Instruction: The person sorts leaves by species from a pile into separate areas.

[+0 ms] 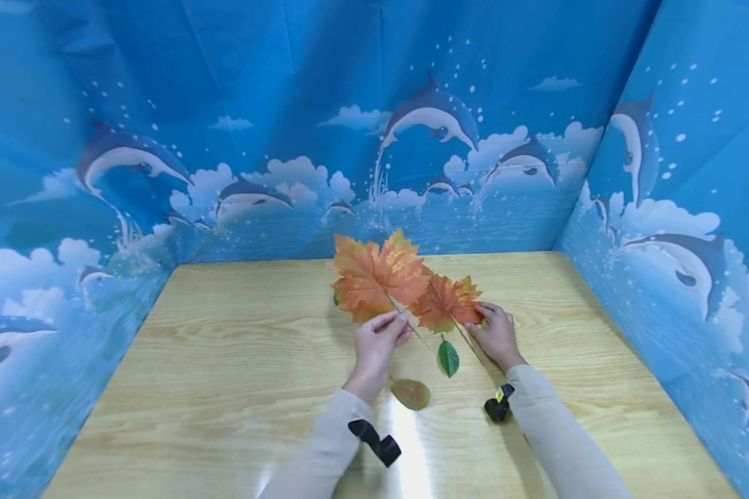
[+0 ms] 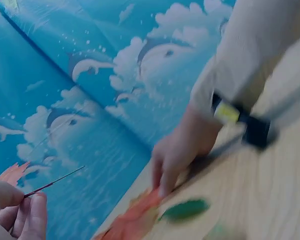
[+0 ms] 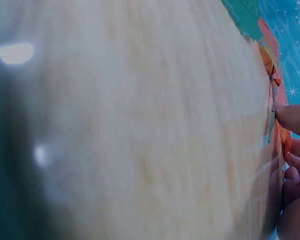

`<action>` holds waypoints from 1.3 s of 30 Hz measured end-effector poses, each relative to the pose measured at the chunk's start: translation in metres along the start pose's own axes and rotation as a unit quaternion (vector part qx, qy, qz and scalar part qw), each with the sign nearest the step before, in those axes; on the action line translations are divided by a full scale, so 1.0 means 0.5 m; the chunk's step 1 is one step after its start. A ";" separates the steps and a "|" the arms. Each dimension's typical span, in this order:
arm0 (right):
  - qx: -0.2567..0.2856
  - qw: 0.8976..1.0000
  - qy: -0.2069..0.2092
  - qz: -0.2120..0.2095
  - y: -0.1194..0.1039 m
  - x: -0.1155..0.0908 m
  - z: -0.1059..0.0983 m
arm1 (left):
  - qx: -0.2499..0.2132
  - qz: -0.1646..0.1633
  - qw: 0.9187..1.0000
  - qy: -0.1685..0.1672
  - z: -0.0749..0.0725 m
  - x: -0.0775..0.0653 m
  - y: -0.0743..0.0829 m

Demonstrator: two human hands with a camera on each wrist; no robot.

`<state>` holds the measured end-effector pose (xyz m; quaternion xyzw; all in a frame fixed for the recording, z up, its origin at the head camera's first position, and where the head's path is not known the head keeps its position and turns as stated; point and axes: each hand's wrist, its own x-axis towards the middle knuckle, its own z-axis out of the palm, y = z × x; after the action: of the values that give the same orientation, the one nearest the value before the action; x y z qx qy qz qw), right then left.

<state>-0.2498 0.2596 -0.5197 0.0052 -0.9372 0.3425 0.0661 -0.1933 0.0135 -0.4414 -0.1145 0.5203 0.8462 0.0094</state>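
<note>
Between thumb and fingers, my left hand (image 1: 379, 344) pinches the thin stem of a large orange maple leaf (image 1: 374, 274), raised above the table. The stem's free end (image 2: 65, 176) pokes out past the fingers in the left wrist view. To the right, a smaller red-orange maple leaf (image 1: 444, 302) is low over the table, partly overlapped by the large one. My right hand (image 1: 498, 334) pinches its right edge with thumb and fingers. A green leaf (image 1: 449, 358) lies between the hands, and a brownish oval leaf (image 1: 410, 394) lies nearer, by the left wrist.
The wooden table (image 1: 237, 360) reaches back to a blue dolphin-print curtain (image 1: 274, 138), with more of it along the left and right sides. A bit of green shows behind the large leaf. Black cameras (image 1: 383, 447) sit on both wrists.
</note>
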 end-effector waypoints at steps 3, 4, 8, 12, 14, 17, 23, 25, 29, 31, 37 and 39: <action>-0.001 1.000 0.000 0.000 -0.002 -0.001 0.000 | 0.041 0.017 0.999 0.004 -0.053 0.024 0.035; -0.002 1.000 0.000 -0.001 -0.002 -0.001 0.000 | 0.054 0.018 0.998 0.008 -0.073 0.031 0.046; 0.000 1.000 0.002 -0.003 -0.002 -0.003 -0.001 | 0.113 0.010 0.993 0.039 -0.155 0.057 0.082; -0.005 1.000 0.003 -0.001 0.001 -0.006 -0.002 | 0.171 -0.004 0.983 0.067 -0.229 0.074 0.107; -0.006 1.000 0.003 0.000 0.004 -0.006 -0.003 | 0.198 -0.008 0.977 0.073 -0.263 0.080 0.117; -0.004 1.000 0.003 -0.003 0.006 -0.006 -0.003 | 0.228 -0.009 0.970 0.081 -0.310 0.088 0.132; 0.001 1.000 -0.001 -0.004 0.006 -0.006 -0.001 | 0.265 -0.003 0.959 0.095 -0.382 0.090 0.154; 0.002 1.000 -0.001 -0.005 0.005 -0.006 0.000 | 0.276 0.001 0.956 0.100 -0.401 0.089 0.158; 0.002 1.000 -0.003 -0.002 0.004 -0.008 0.001 | 0.296 0.010 0.949 0.108 -0.436 0.086 0.167; 0.001 1.000 -0.006 -0.001 0.004 -0.009 0.000 | 0.310 0.018 0.944 0.112 -0.454 0.087 0.172; -0.001 1.000 -0.009 0.002 0.002 -0.007 -0.002 | 0.384 0.027 0.916 0.116 -0.511 0.096 0.190; -0.003 1.000 -0.009 0.003 0.002 -0.005 -0.003 | 0.412 0.026 0.904 0.110 -0.529 0.098 0.196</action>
<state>-0.2469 0.2610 -0.5195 0.0054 -0.9386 0.3402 0.0569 -0.2058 -0.2699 -0.4796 -0.1789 0.8230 0.5387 -0.0233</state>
